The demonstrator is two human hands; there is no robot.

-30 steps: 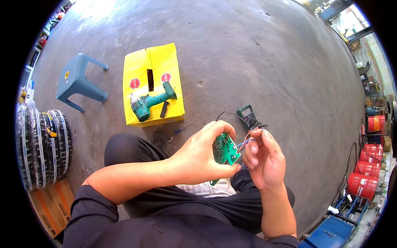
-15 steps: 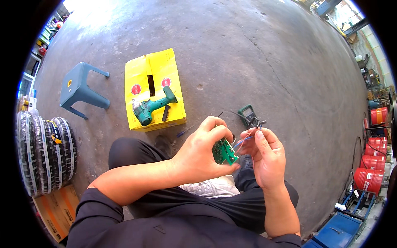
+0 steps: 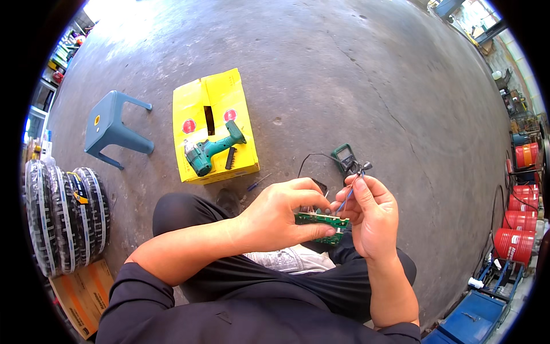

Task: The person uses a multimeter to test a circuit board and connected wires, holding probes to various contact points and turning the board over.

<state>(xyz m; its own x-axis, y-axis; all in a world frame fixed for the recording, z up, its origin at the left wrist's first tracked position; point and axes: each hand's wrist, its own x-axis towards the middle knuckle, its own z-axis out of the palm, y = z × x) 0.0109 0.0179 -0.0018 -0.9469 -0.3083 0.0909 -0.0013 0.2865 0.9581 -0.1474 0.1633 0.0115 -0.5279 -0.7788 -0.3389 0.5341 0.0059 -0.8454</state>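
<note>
My left hand (image 3: pixel 282 213) is closed on a green circuit board (image 3: pixel 327 219), gripped between thumb and fingers and seen nearly edge-on. Thin blue and reddish wires (image 3: pixel 345 200) run up from the board to my right hand (image 3: pixel 373 215). There my thumb and index finger pinch them, with the dark wire ends (image 3: pixel 364 167) poking out above the fingertips. Just beyond my hands, a green-rimmed multimeter (image 3: pixel 343 157) rests on the floor, a black lead curving away from it. Part of a dark object (image 3: pixel 319 186) shows behind my left fingers; its kind is hidden.
A yellow cardboard box (image 3: pixel 215 100) ahead carries a teal cordless power tool (image 3: pixel 212 150) and a small black strip (image 3: pixel 230 158). A screwdriver (image 3: pixel 259 182) lies nearby. Left are a blue-grey stool (image 3: pixel 109 120), wrapped tyres (image 3: pixel 66 215) and a carton (image 3: pixel 83 295); right are red drums (image 3: pixel 514 245).
My left hand has turned the circuit board from showing its face to nearly edge-on. My right hand keeps its pinch on the wires.
</note>
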